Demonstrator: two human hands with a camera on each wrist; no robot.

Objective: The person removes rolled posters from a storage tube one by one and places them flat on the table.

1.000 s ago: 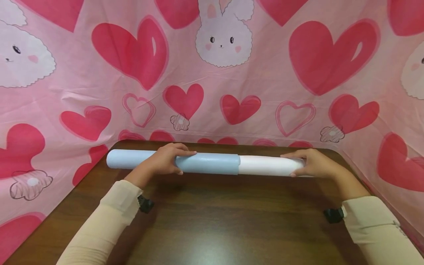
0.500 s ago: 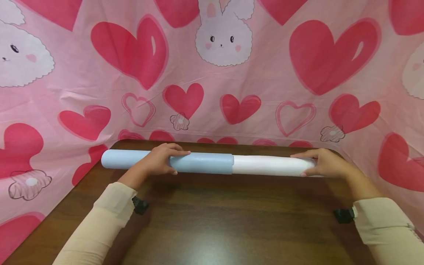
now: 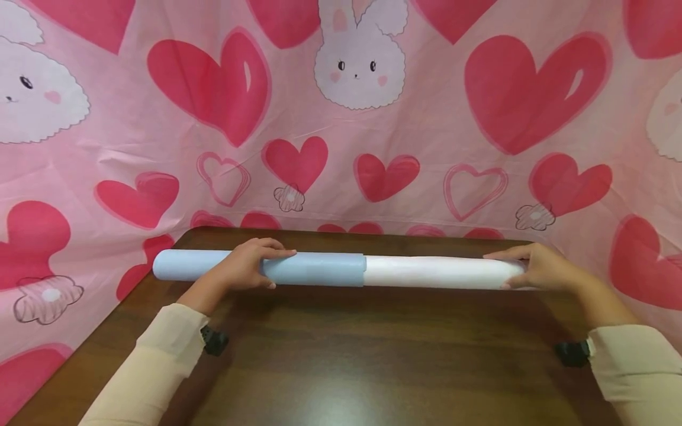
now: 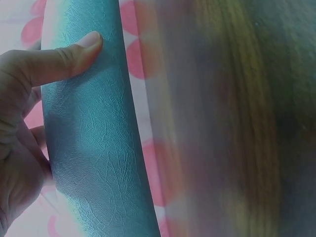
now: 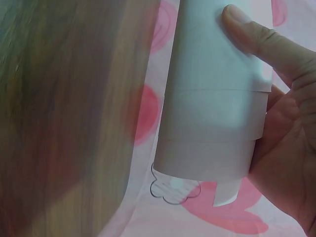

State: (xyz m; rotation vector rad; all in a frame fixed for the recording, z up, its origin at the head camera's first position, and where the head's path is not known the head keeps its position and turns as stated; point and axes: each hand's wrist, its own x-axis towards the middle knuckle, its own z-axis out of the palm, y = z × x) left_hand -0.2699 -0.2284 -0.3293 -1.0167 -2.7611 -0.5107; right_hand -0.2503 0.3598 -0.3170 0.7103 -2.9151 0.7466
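A pink cloth (image 3: 437, 127) printed with red hearts and white rabbits hangs behind and beside a dark brown wooden table (image 3: 341, 355). A long roll (image 3: 314, 269), pale blue on the left and white on the right, stretches crosswise over the table's far part; whether it touches the wood cannot be told. Beige sleeves (image 3: 154, 367) cover both forearms. The left hand (image 3: 247, 264) grips the blue part between thumb and fingers; the right hand (image 3: 546, 269) grips the white part near its end, where a small tab (image 5: 227, 192) sticks out.
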